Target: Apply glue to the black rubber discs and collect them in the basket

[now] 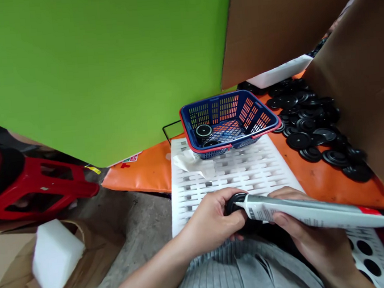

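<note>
My left hand grips a round black disc by its edge, low over the near end of a white slotted board. In my right hand is a long silver-white tube, its fingers wrapped round it. The tube's pointed nozzle lies at the disc, pointing left. Behind the hands a blue basket with red handles stands on the board, with black discs inside. A crumpled white tissue lies in front of the basket.
Many black discs are heaped on the orange surface at the right, beside brown cardboard. A green panel rises behind. Left are a red stool and a carton holding white foam. Another perforated white board is lower right.
</note>
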`<control>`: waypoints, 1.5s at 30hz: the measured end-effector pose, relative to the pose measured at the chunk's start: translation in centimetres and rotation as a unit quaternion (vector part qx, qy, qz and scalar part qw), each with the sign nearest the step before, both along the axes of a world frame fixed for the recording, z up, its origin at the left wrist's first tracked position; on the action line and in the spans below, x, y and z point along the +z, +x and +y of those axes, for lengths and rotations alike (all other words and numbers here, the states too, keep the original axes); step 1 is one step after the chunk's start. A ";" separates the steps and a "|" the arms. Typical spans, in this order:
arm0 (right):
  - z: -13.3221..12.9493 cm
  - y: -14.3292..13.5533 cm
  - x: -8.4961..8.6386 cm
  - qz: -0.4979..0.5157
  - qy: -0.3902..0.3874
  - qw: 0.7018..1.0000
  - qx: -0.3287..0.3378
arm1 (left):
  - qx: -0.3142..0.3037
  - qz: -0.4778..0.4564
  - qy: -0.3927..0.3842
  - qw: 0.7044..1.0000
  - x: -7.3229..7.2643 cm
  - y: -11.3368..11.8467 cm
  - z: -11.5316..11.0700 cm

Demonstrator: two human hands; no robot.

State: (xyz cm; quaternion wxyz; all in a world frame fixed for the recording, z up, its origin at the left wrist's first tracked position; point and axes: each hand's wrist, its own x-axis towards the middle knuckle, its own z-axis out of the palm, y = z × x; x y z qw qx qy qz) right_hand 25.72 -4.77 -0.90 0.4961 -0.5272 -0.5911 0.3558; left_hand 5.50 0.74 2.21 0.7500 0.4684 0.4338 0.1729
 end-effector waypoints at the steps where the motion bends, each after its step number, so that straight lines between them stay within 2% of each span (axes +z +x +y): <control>1: 0.1 -0.1 0.2 -0.009 0.005 1.000 -0.001 | -0.001 0.001 0.001 1.000 0.0 -0.1 0.0; 8: 0.0 -0.6 1.1 -0.050 0.054 0.997 0.022 | -0.012 0.003 0.015 1.000 -0.6 -0.3 -0.1; 12: 0.0 -0.3 1.4 -0.069 0.040 0.994 0.073 | -0.041 0.002 0.017 0.999 -0.4 -0.1 -0.3; 16: 0.4 -0.2 1.6 -0.126 0.092 0.981 0.114 | -0.058 0.006 -0.008 0.998 -0.1 0.3 -0.2; 24: 0.1 -0.1 0.9 -0.157 0.109 0.981 0.020 | -0.074 0.000 -0.046 0.996 -0.1 0.3 -0.1; 32: -0.2 -0.4 1.1 -0.164 0.110 0.980 -0.008 | -0.063 0.010 -0.044 0.997 0.0 0.4 -0.1; 39: 0.0 -0.6 1.8 -0.178 0.138 0.974 -0.018 | -0.012 -0.019 -0.011 1.000 -0.1 0.4 -0.3; 45: 0.0 -0.8 2.0 -0.176 0.151 0.972 -0.037 | 0.013 -0.007 -0.034 0.999 -0.2 0.5 -0.4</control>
